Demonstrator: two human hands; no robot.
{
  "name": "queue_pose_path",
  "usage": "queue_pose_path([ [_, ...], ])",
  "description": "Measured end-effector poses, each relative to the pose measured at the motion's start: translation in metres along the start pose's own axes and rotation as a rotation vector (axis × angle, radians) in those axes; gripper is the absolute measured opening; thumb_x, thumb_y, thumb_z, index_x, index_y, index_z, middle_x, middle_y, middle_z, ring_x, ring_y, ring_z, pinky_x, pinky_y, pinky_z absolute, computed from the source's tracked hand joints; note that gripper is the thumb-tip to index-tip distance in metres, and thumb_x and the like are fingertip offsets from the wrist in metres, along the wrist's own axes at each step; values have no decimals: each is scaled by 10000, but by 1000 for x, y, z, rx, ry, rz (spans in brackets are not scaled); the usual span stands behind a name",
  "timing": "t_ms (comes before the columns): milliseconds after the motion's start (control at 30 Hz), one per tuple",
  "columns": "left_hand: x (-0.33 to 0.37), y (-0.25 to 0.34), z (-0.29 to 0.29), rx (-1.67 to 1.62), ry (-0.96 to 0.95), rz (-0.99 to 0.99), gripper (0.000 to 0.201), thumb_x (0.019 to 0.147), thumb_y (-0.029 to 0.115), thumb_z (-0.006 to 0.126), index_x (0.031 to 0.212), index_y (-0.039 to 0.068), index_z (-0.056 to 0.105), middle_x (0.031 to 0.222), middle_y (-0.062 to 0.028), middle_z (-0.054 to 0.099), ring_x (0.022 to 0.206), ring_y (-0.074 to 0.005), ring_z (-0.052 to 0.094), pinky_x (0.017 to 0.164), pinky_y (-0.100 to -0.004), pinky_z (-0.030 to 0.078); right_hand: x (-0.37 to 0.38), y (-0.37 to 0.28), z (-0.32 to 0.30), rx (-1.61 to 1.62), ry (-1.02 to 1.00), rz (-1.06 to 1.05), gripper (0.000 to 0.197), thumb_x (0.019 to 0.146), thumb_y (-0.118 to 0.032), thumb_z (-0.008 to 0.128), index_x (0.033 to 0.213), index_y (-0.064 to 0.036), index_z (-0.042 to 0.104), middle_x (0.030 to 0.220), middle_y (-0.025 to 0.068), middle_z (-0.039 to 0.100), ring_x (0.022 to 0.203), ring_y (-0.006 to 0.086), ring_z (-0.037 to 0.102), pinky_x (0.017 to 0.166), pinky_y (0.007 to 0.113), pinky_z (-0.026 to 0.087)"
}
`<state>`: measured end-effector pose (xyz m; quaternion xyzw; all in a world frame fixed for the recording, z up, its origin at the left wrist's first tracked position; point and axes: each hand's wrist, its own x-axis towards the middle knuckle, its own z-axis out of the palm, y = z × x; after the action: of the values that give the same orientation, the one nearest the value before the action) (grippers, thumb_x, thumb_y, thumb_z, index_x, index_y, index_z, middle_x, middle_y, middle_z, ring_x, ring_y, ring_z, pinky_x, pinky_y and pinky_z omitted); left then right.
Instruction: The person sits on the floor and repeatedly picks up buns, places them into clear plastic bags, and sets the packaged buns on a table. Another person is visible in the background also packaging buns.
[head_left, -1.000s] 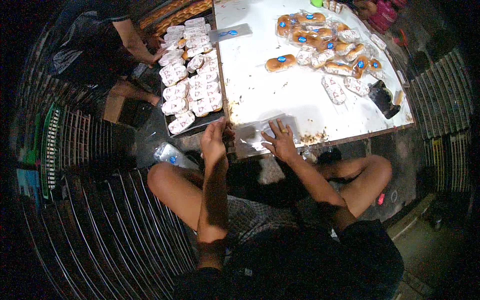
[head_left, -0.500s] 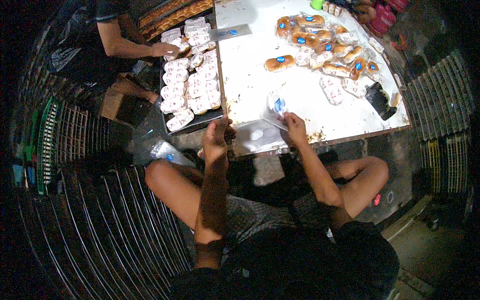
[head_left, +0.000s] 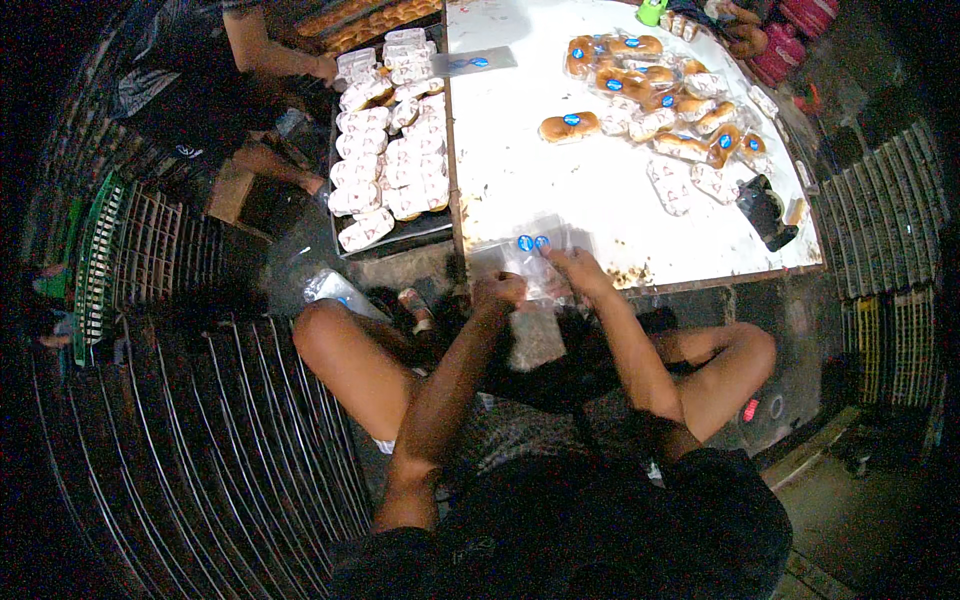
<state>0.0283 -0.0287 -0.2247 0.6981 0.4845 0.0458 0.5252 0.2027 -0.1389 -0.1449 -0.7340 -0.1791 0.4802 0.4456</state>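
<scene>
A clear plastic bag [head_left: 532, 262] with blue labels is stretched between my two hands at the near edge of the white table. My left hand [head_left: 500, 290] is closed at its left side, its fingertips partly hidden. On the opposite side, my right hand [head_left: 580, 272] pinches the bag. Farther up the table lies a bread roll [head_left: 568, 127] in clear wrapping with a blue label. Beyond it is a loose pile of wrapped buns [head_left: 652, 120]. To the left, a dark tray [head_left: 400, 240] holds rows of buns in printed white wrappers [head_left: 362, 172].
Another clear bag [head_left: 475, 62] lies on the table's far left edge, overlapping the tray. A co-worker's hand [head_left: 326, 70] is beside the tray. A black object [head_left: 766, 212] sits near the table's right edge [head_left: 818, 262]. Stacked crates [head_left: 888, 210] stand right; a slatted rack [head_left: 215, 440] stands left.
My left hand has moved right and closed at the bag. My right hand has drawn the bag slightly nearer and left. The co-worker's hand has shifted from over the tray to its far left side.
</scene>
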Motion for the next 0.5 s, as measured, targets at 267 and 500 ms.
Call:
queue_pose_path([
  [267,9,2,-19,-305,128,86,257,906,284,634,939,47,730,860,-154,716,764,-244,706,700,-393,567,-19,-7,13,-643,637,-611,793,874,-590,651,1232,103,503,1088,268,539,992,408,561,864,499,469],
  [500,-57,90,-75,-1026,111,153,262,958,234,650,1113,27,683,992,-106,711,919,-216,681,838,-356,535,-67,-67,24,490,-213,-105,517,978,-481,599,1075,26,621,901,106,648,735,172,626,684,306,520],
])
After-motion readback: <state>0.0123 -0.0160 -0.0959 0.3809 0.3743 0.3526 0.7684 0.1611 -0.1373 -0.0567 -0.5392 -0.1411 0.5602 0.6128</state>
